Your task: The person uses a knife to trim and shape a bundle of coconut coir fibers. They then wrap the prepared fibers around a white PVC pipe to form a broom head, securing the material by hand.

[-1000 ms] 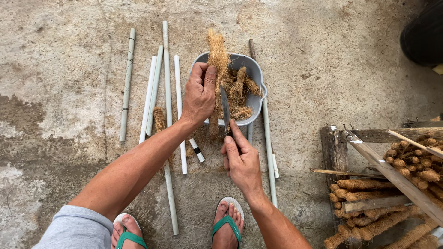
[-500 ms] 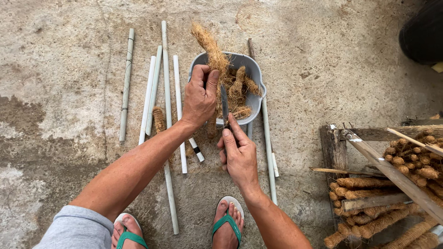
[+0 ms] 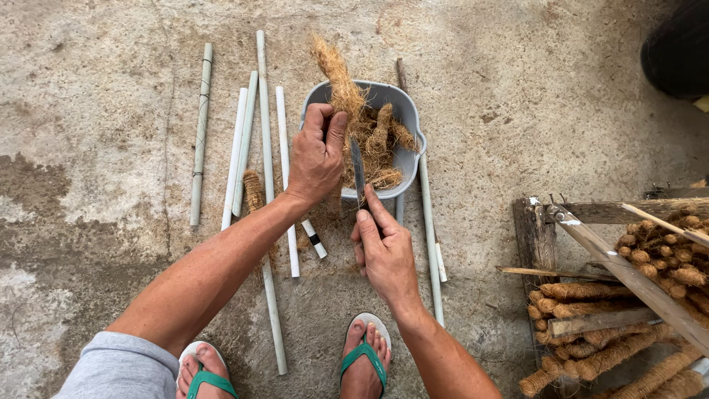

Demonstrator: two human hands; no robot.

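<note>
Left hand (image 3: 316,159) closed around coir bundle (image 3: 341,81), held over grey basin (image 3: 405,118) on floor. Knife (image 3: 358,174) gripped in right hand (image 3: 384,251), blade up beside fibre. Trimming step judged in hand; steady bundle and careful blade angle needed next.

White plastic pipes (image 3: 241,148) crowd the rough concrete floor (image 3: 96,96) left of the grey plastic tub (image 3: 402,111). A wooden rack of fibre-wrapped sticks (image 3: 613,318) blocks the lower right edge. Open floor runs along the top and far left.
</note>
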